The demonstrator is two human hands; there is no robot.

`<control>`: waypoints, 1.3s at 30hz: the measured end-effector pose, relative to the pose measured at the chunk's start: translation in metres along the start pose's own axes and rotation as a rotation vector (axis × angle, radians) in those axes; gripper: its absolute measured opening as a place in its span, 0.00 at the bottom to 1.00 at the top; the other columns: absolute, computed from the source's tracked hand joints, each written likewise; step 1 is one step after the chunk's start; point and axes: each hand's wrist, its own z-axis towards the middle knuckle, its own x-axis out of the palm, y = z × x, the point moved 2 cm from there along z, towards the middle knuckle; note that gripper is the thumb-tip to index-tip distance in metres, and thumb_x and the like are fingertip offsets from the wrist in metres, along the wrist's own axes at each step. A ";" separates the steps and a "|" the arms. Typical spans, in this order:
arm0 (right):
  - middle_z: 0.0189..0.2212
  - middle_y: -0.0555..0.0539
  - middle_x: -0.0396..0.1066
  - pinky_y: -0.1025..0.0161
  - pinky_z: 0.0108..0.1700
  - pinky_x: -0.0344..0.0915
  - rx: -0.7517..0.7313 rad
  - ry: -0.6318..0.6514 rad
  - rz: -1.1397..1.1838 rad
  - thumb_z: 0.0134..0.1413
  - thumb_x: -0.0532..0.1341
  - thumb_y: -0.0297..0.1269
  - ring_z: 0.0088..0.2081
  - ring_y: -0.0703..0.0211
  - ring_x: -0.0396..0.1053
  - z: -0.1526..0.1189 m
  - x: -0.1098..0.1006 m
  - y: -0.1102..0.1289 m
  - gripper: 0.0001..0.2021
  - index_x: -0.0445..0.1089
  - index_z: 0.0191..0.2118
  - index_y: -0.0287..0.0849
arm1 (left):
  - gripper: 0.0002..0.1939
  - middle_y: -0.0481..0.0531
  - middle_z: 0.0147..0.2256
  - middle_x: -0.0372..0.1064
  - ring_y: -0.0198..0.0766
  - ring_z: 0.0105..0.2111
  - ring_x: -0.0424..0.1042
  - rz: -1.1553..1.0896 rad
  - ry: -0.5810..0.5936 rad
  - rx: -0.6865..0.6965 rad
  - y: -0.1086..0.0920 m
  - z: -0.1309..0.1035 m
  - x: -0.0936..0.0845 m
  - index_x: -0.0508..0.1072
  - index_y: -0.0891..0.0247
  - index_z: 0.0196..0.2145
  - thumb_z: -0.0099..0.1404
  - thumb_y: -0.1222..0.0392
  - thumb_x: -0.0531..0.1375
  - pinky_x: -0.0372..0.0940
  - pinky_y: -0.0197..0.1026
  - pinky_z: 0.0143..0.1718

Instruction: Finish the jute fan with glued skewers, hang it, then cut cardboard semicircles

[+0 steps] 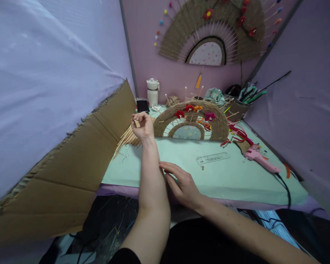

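Note:
My left hand [143, 125] is raised palm up over the left part of the table, with its fingers curled loosely and nothing visible in them. The fingertips of my right hand [183, 183] touch the inner side of my left forearm; its fingers are extended and hold nothing. Just right of my left hand stands a fan-shaped twine piece [220, 124] with red, orange and pink flowers. Thin wooden sticks [126, 140] lie behind and left of my left wrist. A clear ruler [213, 158] lies flat in front of the fan piece.
A pink glue gun [261, 160] with a black cord lies at the right. Along the back are a white bottle [153, 93], a phone [142, 106], twine and a tool container [238, 110]. Cardboard [79, 165] borders the left side. A larger fan [176, 40] hangs on the wall.

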 end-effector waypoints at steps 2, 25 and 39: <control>0.48 0.44 0.74 0.56 0.54 0.67 0.027 -0.020 0.009 0.63 0.51 0.27 0.51 0.57 0.71 -0.002 -0.001 -0.001 0.16 0.68 0.52 0.46 | 0.15 0.44 0.22 0.41 0.37 0.24 0.49 0.034 -0.020 -0.007 0.002 0.000 -0.003 0.55 0.57 0.23 0.62 0.50 0.53 0.55 0.41 0.29; 0.43 0.43 0.64 0.57 0.43 0.71 -0.044 0.180 0.144 0.58 0.64 0.36 0.44 0.55 0.67 -0.051 0.004 -0.006 0.20 0.66 0.56 0.48 | 0.24 0.47 0.20 0.48 0.39 0.24 0.55 0.043 -0.102 -0.028 0.020 0.011 -0.032 0.65 0.57 0.25 0.64 0.36 0.47 0.58 0.42 0.29; 0.40 0.45 0.71 0.54 0.44 0.70 -0.190 -0.005 0.136 0.52 0.63 0.25 0.41 0.55 0.69 -0.056 0.005 0.000 0.30 0.56 0.59 0.48 | 0.24 0.47 0.20 0.51 0.38 0.24 0.58 -0.026 -0.177 -0.088 0.017 0.009 -0.030 0.66 0.58 0.24 0.65 0.37 0.48 0.60 0.41 0.29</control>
